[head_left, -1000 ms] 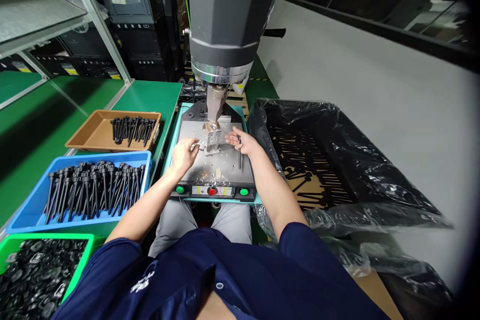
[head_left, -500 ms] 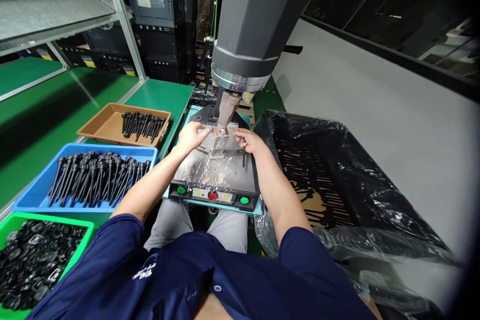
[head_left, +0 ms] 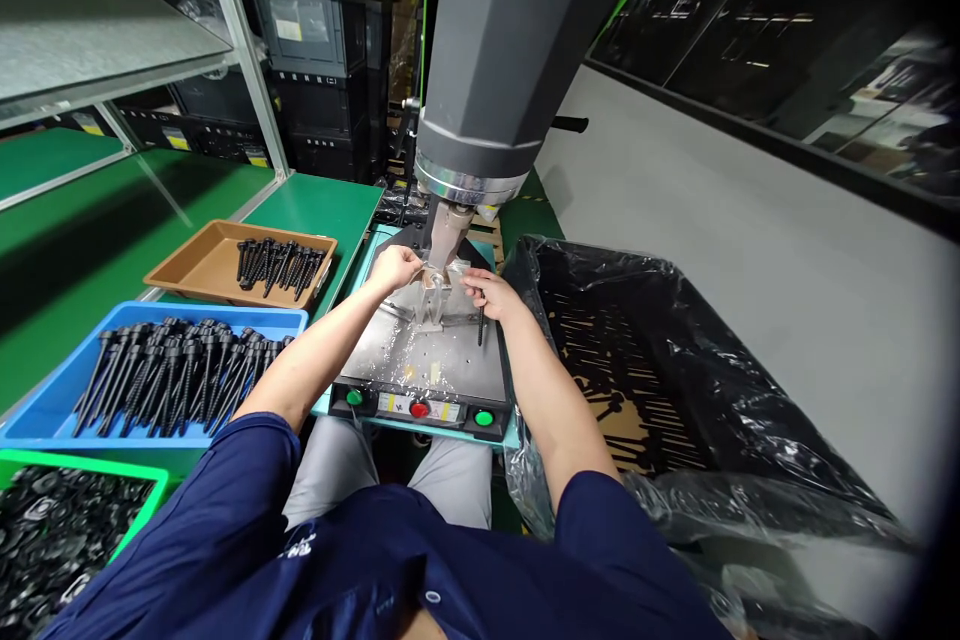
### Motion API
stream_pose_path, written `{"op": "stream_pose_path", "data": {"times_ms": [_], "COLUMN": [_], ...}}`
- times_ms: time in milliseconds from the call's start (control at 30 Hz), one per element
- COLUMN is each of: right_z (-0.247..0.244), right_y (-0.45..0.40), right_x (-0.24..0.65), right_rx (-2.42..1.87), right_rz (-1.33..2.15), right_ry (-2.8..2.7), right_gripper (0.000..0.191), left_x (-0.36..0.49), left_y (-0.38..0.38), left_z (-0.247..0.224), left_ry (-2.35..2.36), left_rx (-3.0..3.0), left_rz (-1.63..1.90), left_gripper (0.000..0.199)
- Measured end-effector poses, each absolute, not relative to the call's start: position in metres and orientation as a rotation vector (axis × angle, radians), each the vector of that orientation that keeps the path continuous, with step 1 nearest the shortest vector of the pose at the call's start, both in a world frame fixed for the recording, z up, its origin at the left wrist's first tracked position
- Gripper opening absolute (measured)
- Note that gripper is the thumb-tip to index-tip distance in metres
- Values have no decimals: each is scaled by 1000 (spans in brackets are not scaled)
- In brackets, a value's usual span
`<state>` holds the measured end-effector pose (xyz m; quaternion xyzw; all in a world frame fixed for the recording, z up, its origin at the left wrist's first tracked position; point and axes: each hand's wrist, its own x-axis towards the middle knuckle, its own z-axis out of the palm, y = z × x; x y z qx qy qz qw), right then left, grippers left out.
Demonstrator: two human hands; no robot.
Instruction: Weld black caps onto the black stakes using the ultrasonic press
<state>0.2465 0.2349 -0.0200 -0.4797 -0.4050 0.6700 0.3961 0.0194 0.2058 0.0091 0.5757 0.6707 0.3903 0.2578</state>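
My left hand [head_left: 397,268] is at the left side of the metal fixture [head_left: 433,305], its fingers pinched together beside the press tip; what they hold is too small to make out. On the fixture's right, my right hand [head_left: 491,295] has a black screw-like rod [head_left: 481,325] hanging down from its curled fingers. The machine's metal horn [head_left: 450,232] points down just above the fixture. Beneath both hands lies the grey metal base plate [head_left: 397,350], sprinkled with small bright specks.
At the left are a brown tray [head_left: 199,260] and a blue tray [head_left: 127,315] of black rods, and a green bin [head_left: 154,510] of small black parts. A plastic-lined box [head_left: 675,340] with rods stands at the right. Buttons [head_left: 419,409] line the machine's front.
My left hand has moved in closer to the fixture and its fingers have come together. My right hand is still beside the fixture with the rod. The whole view has shifted slightly.
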Motion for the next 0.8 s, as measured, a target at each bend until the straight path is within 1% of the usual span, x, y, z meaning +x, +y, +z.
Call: {"op": "stream_pose_path", "data": {"times_ms": [133, 300, 500, 600, 800], "right_z": [-21, -24, -27, -26, -16], "right_y": [237, 240, 247, 253, 261], "right_x": [243, 243, 255, 259, 251], "right_rx": [-1175, -1196, -1250, -1268, -1219], "right_rz": [1622, 1491, 1399, 1362, 1241], "right_ry": [-1076, -1124, -1068, -1047, -1057], "right_gripper": [27, 31, 33, 33, 32], "left_x": [16, 7, -16, -29, -38], "left_y": [210, 213, 228, 241, 266], "left_z": [7, 7, 12, 13, 13], "left_ry": [1575, 1451, 1437, 1444, 1558], "left_rx": [1268, 935, 802, 795, 1021], "left_rz": [1295, 1409, 1653, 1761, 1737], "left_gripper": [14, 12, 10, 12, 11]}}
